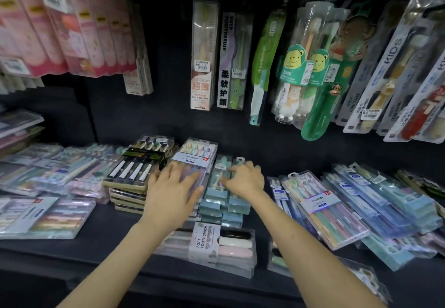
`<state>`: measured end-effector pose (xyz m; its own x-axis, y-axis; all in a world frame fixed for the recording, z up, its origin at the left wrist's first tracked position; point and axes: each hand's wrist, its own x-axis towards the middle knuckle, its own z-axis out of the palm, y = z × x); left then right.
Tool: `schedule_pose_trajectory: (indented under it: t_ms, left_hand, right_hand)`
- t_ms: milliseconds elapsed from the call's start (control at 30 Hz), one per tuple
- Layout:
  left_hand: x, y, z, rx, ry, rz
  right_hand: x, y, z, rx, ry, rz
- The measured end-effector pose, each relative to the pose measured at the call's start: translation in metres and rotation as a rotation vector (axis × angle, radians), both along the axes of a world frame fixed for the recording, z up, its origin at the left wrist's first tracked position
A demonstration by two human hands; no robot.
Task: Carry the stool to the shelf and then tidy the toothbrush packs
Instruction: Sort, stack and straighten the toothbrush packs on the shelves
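Toothbrush packs lie in uneven piles on a dark shelf (115, 218). My left hand (172, 187) rests flat, fingers spread, on a clear pack of pastel brushes (195, 156) in the middle stack. My right hand (245, 177) has its fingers curled on the top of a narrow blue-based pack (218, 187) just right of that stack. In front lies a "soft toothbrush" pack (212, 242). A slanted pile of clear and blue packs (322, 211) spreads to the right. No stool is in view.
Hanging packs fill the back wall: pink ones (72, 30) upper left, kids' green and bear ones (305, 67) upper right. A black-and-gold boxed stack (134, 170) sits left of my hands. More flat packs (45, 216) lie at the front left.
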<state>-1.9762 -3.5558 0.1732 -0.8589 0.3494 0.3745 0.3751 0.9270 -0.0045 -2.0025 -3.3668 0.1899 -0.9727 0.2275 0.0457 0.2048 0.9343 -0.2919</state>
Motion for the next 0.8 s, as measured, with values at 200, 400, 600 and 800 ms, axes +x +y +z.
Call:
schedule_pose_trajectory:
  t_ms: [200, 400, 600, 800]
  left_hand:
    - [0.003, 0.005, 0.003, 0.001, 0.024, -0.028]
    - [0.013, 0.025, 0.003, -0.035, 0.156, -0.281]
    - [0.016, 0.051, -0.001, -0.116, 0.136, -0.353]
    - [0.033, 0.082, 0.000, 0.004, 0.173, -0.399]
  right_hand:
    - [0.012, 0.010, -0.004, -0.114, 0.100, 0.058]
    - [0.044, 0.037, -0.033, -0.719, 0.065, 0.045]
    - [0.052, 0.029, -0.036, -0.718, 0.068, 0.084]
    - [0.107, 0.114, -0.042, 0.155, 0.384, -0.309]
